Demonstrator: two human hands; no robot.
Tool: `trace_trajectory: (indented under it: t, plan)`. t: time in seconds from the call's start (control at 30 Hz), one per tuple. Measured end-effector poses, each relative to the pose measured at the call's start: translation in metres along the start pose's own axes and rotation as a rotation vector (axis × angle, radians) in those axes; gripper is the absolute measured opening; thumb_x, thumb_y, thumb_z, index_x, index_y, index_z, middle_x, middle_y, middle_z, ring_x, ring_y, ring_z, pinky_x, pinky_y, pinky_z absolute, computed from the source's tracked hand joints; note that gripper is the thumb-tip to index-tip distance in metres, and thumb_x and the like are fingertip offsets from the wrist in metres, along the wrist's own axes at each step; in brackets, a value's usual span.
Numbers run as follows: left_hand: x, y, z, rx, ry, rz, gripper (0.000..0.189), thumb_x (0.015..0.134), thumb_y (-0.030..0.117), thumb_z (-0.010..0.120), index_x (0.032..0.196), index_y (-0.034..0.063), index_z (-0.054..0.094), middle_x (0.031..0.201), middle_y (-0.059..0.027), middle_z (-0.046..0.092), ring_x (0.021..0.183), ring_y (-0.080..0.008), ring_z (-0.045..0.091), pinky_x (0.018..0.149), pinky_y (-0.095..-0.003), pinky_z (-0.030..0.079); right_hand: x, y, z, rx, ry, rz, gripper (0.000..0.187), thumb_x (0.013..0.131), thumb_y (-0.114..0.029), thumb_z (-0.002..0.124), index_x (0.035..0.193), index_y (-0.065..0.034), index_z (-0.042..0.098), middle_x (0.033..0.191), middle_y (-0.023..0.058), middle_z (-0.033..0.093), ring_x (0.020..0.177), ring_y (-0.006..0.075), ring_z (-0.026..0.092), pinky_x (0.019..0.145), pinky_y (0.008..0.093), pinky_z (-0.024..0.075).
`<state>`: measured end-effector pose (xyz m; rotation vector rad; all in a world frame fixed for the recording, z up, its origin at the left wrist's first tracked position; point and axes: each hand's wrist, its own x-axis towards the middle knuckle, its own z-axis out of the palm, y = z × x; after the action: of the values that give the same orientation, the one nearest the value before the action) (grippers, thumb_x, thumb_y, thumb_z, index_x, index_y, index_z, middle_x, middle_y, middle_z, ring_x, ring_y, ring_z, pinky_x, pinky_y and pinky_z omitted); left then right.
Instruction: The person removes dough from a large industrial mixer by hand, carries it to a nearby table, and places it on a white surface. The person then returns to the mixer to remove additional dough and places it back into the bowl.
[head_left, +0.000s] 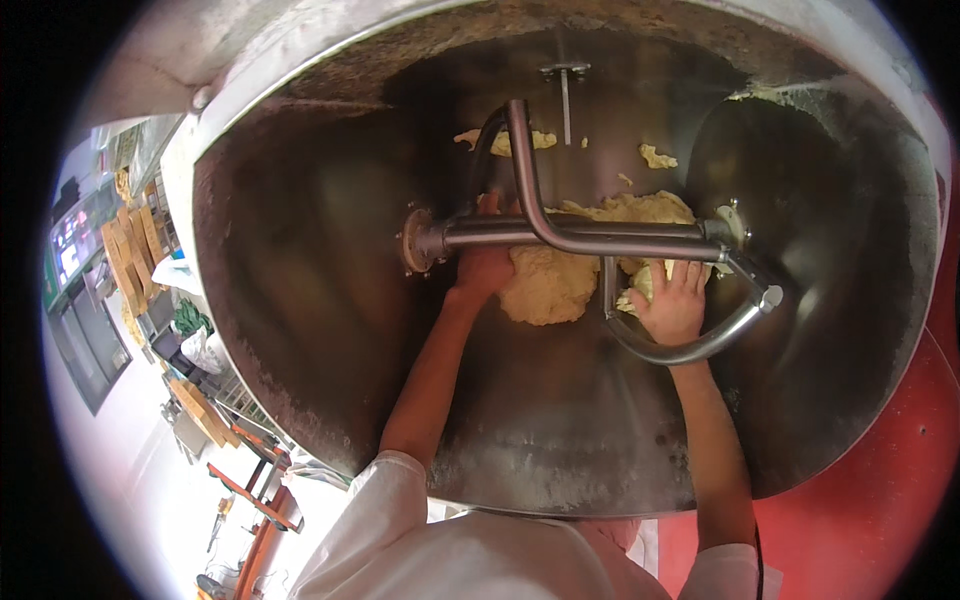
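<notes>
A large mass of pale dough (551, 289) lies at the bottom of a metal mixer bowl (570, 442). Against its left side rests my left hand (484, 264), reaching under the mixer's horizontal agitator bar (480, 231); the bar hides part of the fingers. My right hand (677, 304) lies palm down on the right part of the dough, fingers a little spread. It reaches through the curved lower arm (675, 356) of the agitator, which passes in front of the wrist. Behind the bar, more dough (652, 206) shows.
Dough scraps stick to the back wall, among them a small lump (658, 157). A bent agitator arm (525, 161) rises over the dough. A thin rod (566, 105) hangs at the back. Left of the bowl are wooden boards (131, 259) and an orange metal frame (251, 491).
</notes>
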<state>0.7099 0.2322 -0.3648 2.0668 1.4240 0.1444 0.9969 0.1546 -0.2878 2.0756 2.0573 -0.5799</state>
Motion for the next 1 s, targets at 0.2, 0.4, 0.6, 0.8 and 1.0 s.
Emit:
trace_trajectory:
  t: [0.2, 0.4, 0.6, 0.8, 1.0]
  plan:
    - [0.011, 0.000, -0.001, -0.162, 0.001, -0.104, 0.052, 0.087, 0.006, 0.045, 0.138, 0.0107, 0.039, 0.146, -0.0216, 0.024, 0.134, -0.0397, 0.025, 0.108, -0.0465, 0.025, 0.015, 0.006, 0.026, 0.035, 0.085, -0.024, 0.061, 0.071, -0.037, 0.066, 0.122, -0.0050, 0.053, 0.122, 0.0244, 0.047, 0.117, 0.0437, 0.040, 0.103, 0.0538, 0.0274]
    - [0.021, -0.028, 0.020, -0.132, 0.041, 0.006, 0.052, 0.092, 0.016, 0.047, 0.141, 0.0075, 0.031, 0.150, -0.0178, 0.016, 0.137, -0.0361, 0.021, 0.110, -0.0464, 0.022, 0.028, 0.010, 0.065, 0.102, 0.219, -0.075, 0.053, 0.071, -0.035, 0.063, 0.117, -0.0085, 0.058, 0.126, 0.0229, 0.048, 0.117, 0.0441, 0.043, 0.102, 0.0570, 0.0282]
    - [0.054, -0.014, 0.024, 0.112, -0.038, -0.004, 0.060, 0.091, 0.028, 0.049, 0.146, 0.0173, 0.026, 0.151, -0.0138, 0.017, 0.141, -0.0311, 0.014, 0.114, -0.0465, 0.015, 0.048, 0.002, 0.068, 0.098, 0.315, -0.073, 0.038, 0.072, -0.036, 0.060, 0.100, -0.0113, 0.066, 0.129, 0.0235, 0.048, 0.120, 0.0428, 0.043, 0.099, 0.0578, 0.0309]
    - [0.089, 0.000, 0.036, 0.243, 0.201, 0.261, 0.065, 0.072, 0.002, 0.058, 0.135, 0.0123, 0.043, 0.133, -0.0224, 0.039, 0.124, -0.0387, 0.039, 0.106, -0.0531, 0.029, 0.057, -0.001, 0.082, 0.088, 0.310, 0.012, 0.043, 0.074, -0.038, 0.058, 0.103, -0.0056, 0.061, 0.115, 0.0182, 0.051, 0.107, 0.0392, 0.046, 0.091, 0.0554, 0.0340]
    - [0.103, -0.002, 0.049, 0.395, 0.282, 0.035, 0.053, 0.072, 0.004, 0.061, 0.124, 0.0132, 0.054, 0.129, -0.0217, 0.044, 0.123, -0.0403, 0.040, 0.102, -0.0528, 0.033, 0.061, 0.006, 0.109, 0.178, 0.182, -0.063, 0.045, 0.080, -0.032, 0.054, 0.114, -0.0028, 0.055, 0.115, 0.0184, 0.051, 0.104, 0.0413, 0.047, 0.092, 0.0529, 0.0359]
